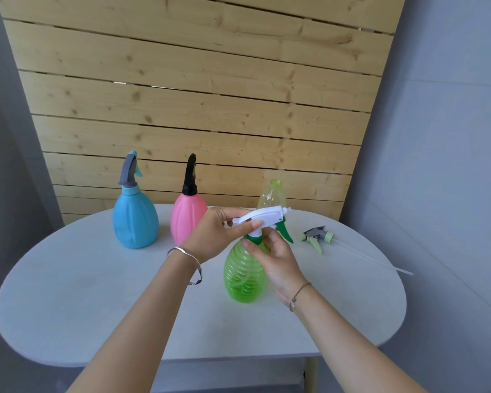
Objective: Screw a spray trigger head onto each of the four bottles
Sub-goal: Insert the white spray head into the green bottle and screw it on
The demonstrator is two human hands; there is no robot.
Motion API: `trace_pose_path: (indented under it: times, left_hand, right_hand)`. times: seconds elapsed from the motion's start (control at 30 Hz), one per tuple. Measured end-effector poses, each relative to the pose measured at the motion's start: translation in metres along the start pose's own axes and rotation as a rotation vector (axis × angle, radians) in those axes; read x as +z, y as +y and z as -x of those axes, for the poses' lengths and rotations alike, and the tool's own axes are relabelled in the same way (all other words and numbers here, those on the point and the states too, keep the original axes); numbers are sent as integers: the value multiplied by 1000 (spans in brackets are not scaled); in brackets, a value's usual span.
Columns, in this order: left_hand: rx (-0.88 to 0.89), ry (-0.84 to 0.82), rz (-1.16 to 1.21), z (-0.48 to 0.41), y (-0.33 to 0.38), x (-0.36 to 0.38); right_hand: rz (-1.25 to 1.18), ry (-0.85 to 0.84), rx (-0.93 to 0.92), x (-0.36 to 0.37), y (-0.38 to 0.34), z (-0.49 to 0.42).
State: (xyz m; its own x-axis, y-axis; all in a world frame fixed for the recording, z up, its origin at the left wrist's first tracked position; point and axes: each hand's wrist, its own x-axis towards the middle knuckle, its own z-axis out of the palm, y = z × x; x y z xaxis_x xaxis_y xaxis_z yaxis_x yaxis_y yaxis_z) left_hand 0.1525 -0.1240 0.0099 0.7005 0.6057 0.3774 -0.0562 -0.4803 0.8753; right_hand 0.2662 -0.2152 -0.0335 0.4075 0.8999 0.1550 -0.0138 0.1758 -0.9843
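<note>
A green ribbed bottle (243,275) stands upright near the table's middle. On its neck sits a white spray head (262,215) with a green trigger and green collar. My left hand (214,236) grips the white head from the left. My right hand (278,258) pinches the green collar at the neck. A blue bottle (135,219) with a grey head and a pink bottle (186,215) with a black head stand at the back left. A pale yellow bottle (272,195) stands behind with an open neck. A grey and light green spray head (316,236) lies on the table at the right.
The round white table (97,293) stands against a wooden slat wall (196,95). The loose spray head's long thin tube (374,259) stretches toward the table's right edge. Grey walls stand at both sides.
</note>
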Motion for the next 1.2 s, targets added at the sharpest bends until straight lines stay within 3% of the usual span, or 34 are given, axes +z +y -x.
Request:
trace_pose_path:
  times: [0.07,0.2,0.37,0.53,0.73,0.93,1.1,1.2]
  left_hand:
    - [-9,-5,12,1,0,0]
    - [-4,1,11,2,-1,-1]
    - [-11,-7,17,0,-3,-1]
    - [-2,-21,36,2,-3,-1]
    - [-10,-19,39,1,-4,-1]
    - [-4,-23,34,2,-4,-2]
    - [-27,-20,46,2,-2,-1]
    - [-24,-12,46,3,-3,-3]
  right_hand:
    - [5,31,5,0,1,-1]
    - [20,-156,-5,-11,-1,1]
    - [19,27,-30,0,5,-1]
    - [40,-150,28,-10,0,-1]
    - [38,27,-35,3,3,-1]
    - [103,-161,-9,-8,-3,0]
    - [52,34,-25,3,0,-2]
    - [29,-72,-1,-2,-1,0]
